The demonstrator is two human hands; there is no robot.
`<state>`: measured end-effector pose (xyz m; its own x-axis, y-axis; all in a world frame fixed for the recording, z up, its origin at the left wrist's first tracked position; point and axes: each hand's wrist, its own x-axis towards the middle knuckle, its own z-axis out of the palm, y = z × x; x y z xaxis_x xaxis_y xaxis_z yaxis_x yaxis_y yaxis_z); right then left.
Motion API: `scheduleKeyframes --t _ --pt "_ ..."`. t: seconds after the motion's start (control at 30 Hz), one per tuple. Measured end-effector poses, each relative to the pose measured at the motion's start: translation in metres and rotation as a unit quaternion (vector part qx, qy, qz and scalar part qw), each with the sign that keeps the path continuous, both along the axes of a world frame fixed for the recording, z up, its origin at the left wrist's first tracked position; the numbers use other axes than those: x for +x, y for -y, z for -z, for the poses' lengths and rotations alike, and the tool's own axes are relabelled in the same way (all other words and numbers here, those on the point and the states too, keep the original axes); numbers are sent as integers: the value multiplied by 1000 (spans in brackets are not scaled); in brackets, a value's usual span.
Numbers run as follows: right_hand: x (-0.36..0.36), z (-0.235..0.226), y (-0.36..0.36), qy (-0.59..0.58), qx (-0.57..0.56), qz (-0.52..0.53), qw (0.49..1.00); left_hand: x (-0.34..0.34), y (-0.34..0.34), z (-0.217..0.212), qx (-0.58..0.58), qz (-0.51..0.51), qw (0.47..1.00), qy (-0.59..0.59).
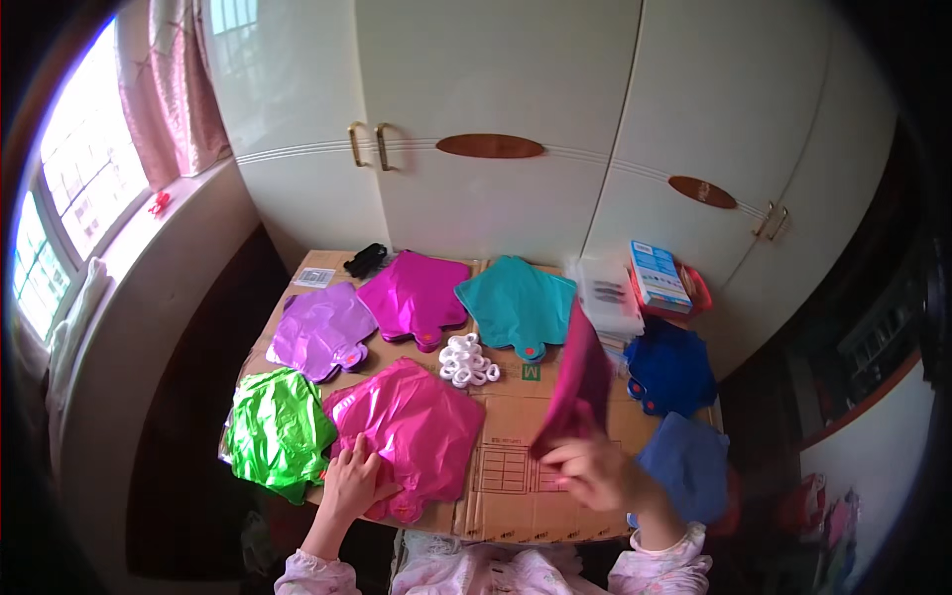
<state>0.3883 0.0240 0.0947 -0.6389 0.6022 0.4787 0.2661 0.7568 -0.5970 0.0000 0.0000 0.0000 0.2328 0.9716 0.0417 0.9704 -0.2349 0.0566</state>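
Note:
My left hand (352,481) lies on the lower left part of a hot pink flat foil balloon (421,426), fingers spread over it. My right hand (595,471) pinches a dark magenta foil balloon (583,382) by its lower end. That balloon hangs upright above the cardboard, seen nearly edge-on and a little blurred. To the left of my left hand lies a shiny green foil balloon (281,428). Close to my right forearm is a slate blue one (686,466). Between the pink and teal balloons sits a small heap of white ribbon rolls (465,361).
Flat piles of lilac (319,327), purple (416,296), teal (518,300) and dark blue balloons (672,367) ring the cardboard sheet (501,496). At the back right stand a clear plastic box (607,297) and a blue-white box (659,278). White cabinets (496,79) rise behind.

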Motion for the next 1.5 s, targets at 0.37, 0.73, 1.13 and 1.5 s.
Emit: scheduleKeyframes --t 0.37,0.73,1.13,1.5 --pt "-12 121 22 210 13 118 970 90 -36 -66 55 188 977 88" --pt "99 91 82 304 -9 578 757 203 -64 6 -10 411 912 -13" --pt "112 113 87 87 -64 631 768 252 -72 -36 -69 499 864 -5" --pt "136 125 94 -188 -235 606 736 378 -57 4 -60 588 791 154"
